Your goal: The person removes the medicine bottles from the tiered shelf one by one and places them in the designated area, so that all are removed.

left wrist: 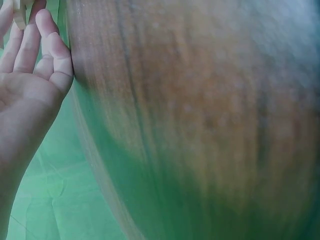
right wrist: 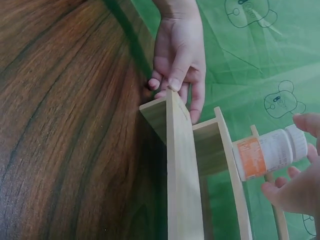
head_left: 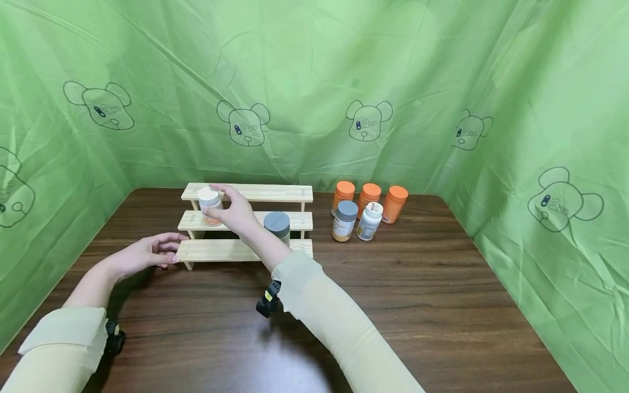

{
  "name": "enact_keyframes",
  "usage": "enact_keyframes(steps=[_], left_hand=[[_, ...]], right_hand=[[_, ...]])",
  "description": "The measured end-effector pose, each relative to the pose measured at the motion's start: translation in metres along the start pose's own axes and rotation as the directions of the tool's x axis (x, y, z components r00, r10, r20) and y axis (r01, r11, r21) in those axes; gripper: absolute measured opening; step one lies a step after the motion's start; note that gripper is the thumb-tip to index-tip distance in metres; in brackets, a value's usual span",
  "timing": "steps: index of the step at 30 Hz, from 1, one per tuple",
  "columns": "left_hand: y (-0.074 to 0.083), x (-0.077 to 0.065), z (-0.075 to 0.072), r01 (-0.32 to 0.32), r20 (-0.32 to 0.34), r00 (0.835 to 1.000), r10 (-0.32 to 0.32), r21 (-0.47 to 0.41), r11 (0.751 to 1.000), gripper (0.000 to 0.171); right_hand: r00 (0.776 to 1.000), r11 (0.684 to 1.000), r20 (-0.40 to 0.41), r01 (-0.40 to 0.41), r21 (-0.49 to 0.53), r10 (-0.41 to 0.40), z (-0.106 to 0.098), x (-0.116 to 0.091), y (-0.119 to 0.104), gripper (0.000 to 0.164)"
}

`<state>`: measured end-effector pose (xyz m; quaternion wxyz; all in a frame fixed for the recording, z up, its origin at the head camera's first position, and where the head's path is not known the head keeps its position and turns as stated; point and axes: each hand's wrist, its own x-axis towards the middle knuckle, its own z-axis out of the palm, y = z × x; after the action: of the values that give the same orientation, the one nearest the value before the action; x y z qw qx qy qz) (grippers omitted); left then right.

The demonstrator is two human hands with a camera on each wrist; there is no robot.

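Note:
A three-tier wooden display rack (head_left: 221,250) stands on the table. At its left end, my left hand (head_left: 142,255) holds the lowest board, thumb on the board's end and fingers beside it. A white bottle with an orange-and-white label (right wrist: 264,154) stands upright at the left of the middle tier. Around its upper part is my right hand (head_left: 239,213), index finger close by the white cap and thumb spread apart from the bottle's side. A grey-lidded jar (head_left: 277,224) sits farther right on the rack, partly hidden by my right forearm.
Right of the rack stand several orange-capped bottles (head_left: 369,192), a grey-capped bottle (head_left: 344,221) and a white-capped bottle (head_left: 369,221). A green curtain (head_left: 314,82) surrounds the dark wooden table (head_left: 393,295). My right forearm crosses over the rack's front.

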<state>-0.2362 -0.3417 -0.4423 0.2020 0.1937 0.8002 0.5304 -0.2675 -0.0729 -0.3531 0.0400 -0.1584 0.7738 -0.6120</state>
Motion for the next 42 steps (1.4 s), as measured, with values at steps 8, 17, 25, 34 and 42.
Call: enact_keyframes(steps=[8,17,25,34,42], left_hand=[[0.001,0.000,0.000,0.008,-0.005,1.000,-0.008,0.003,1.000,0.056],[0.002,-0.002,0.001,0.019,-0.009,1.000,-0.018,0.007,1.000,0.056],[0.003,0.000,0.000,0.028,-0.010,1.000,-0.028,0.001,1.000,0.059],[0.006,0.002,0.001,0.034,-0.009,0.999,-0.034,-0.001,0.999,0.059],[0.004,0.000,0.000,0.017,0.001,1.000,-0.017,-0.002,1.000,0.056]], right_hand=[[0.999,0.999,-0.026,0.035,-0.037,-0.036,0.003,0.002,0.006,0.055],[0.993,0.997,-0.101,0.064,0.053,-0.058,0.006,0.001,0.009,0.041],[0.986,0.986,-0.152,0.095,0.134,-0.075,0.005,-0.002,0.009,0.030],[0.990,0.987,-0.118,0.086,0.134,-0.070,-0.001,-0.005,0.006,0.032],[0.993,0.981,-0.097,0.077,0.178,-0.060,-0.007,-0.009,-0.004,0.037]])
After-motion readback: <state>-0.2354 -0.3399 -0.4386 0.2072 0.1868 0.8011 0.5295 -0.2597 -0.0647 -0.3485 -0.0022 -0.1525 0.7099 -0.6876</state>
